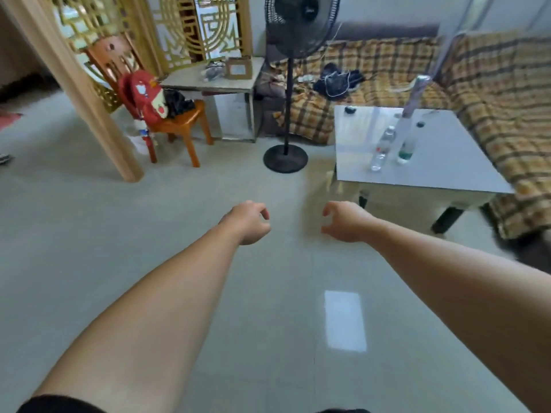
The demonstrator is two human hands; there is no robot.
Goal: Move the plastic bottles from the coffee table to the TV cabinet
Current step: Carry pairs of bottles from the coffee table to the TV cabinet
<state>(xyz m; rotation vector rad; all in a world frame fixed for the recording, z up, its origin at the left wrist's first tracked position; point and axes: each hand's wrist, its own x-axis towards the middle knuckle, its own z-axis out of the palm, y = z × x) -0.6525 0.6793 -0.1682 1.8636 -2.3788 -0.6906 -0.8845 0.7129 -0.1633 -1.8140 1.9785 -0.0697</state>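
Left hand [249,222]: empty, fingers loosely curled, held over pale tiled floor [179,204]. Right hand [346,222]: same, empty, fingers half-curled. Clear plastic bottle with red label [382,149] and clear plastic bottle with green label [409,144]: upright, side by side on white square coffee table [441,162], well apart from both hands. Plaid-covered sofa [492,93] behind table.

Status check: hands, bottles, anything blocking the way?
Left hand and right hand empty, loosely curled, held over the floor. Two bottles upright on the coffee table, untouched. Fan stands left of the table.
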